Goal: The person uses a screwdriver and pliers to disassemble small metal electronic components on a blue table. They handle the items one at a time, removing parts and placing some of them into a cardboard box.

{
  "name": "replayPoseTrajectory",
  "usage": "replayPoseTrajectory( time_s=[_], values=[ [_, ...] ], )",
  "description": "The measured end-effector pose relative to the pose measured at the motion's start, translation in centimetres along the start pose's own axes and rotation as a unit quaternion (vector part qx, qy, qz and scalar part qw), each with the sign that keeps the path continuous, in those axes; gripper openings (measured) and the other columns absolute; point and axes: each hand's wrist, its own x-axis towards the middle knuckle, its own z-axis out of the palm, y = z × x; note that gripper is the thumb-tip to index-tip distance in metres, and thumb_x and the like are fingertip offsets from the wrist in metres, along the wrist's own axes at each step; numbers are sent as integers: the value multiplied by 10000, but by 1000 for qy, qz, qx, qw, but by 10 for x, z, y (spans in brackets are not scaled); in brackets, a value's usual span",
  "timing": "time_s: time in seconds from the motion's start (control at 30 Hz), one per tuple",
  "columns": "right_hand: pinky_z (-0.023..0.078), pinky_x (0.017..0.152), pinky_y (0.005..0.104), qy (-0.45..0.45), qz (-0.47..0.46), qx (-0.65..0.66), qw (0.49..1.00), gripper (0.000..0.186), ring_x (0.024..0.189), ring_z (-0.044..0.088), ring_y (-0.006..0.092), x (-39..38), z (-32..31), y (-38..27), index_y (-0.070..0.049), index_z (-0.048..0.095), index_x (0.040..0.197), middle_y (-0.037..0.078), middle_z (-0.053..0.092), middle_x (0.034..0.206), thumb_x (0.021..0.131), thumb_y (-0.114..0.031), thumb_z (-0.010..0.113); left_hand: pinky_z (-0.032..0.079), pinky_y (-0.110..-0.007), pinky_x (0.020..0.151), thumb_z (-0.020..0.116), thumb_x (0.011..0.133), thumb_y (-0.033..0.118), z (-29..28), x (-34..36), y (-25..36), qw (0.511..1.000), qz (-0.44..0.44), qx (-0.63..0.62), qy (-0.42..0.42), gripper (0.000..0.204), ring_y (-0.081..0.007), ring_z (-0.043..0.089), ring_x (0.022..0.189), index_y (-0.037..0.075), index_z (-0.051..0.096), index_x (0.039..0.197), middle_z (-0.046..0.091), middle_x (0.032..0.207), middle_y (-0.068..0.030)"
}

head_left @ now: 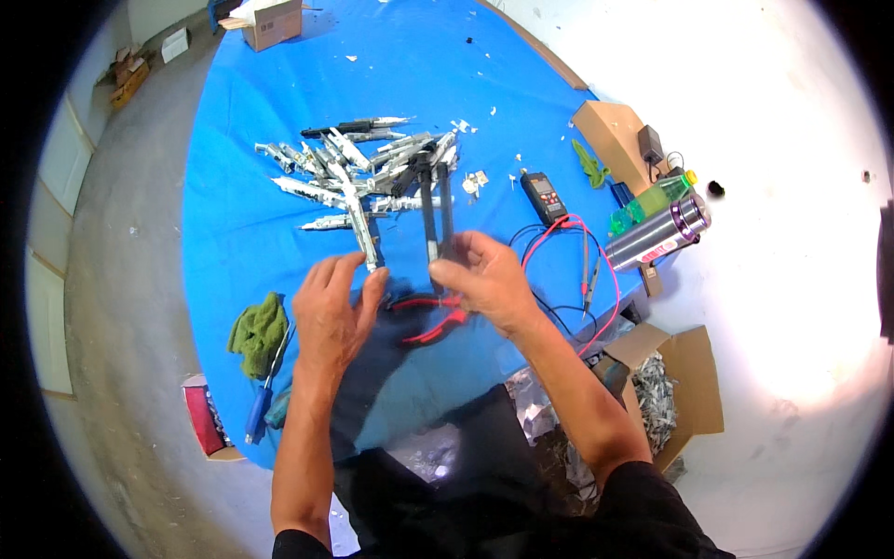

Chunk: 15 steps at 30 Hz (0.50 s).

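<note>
My left hand (328, 307) pinches the near end of a slim white stick-shaped part (358, 224) between thumb and fingers; it points away from me toward the pile. My right hand (489, 279) is closed on a long black strip-like piece (428, 210), smeared by motion, so its exact kind does not show. Beyond both hands lies a loose pile of similar white, grey and black slim parts (317, 193). Red-handled pliers (436, 328) rest on the blue cloth between my hands, partly covered by the right one.
Right of the pile are a black multimeter (545, 197) with red and black leads, a metal flask (656, 233) and a green bottle (666, 197). A green cloth (259, 335) and blue-handled screwdriver (260, 410) lie left. A carton (694, 391) of scraps stands lower right.
</note>
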Motion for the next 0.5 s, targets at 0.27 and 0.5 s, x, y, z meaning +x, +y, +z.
replayPoseTrajectory(
  time_s=[0.27, 0.5],
  values=[
    [555, 753, 265, -34, -45, 6, 998, 315, 867, 661, 88, -74, 22, 9, 16, 657, 1128, 48, 707, 1011, 891, -122, 811, 489, -264, 620, 680, 988, 226, -32, -7, 75, 895, -190, -369, -162, 267, -109, 622, 691, -30, 686, 1062, 684, 792, -54],
    [509, 652, 223, -50, 69, 110, 990, 342, 799, 618, 92, -142, 8, 2, -6, 649, 1172, 58, 704, 1034, 907, -168, 793, 451, -232, 583, 598, 1051, 271, -56, -51, 68, 861, -303, -404, -56, 300, -57, 561, 633, -12, 698, 1061, 642, 767, -7]
  ],
)
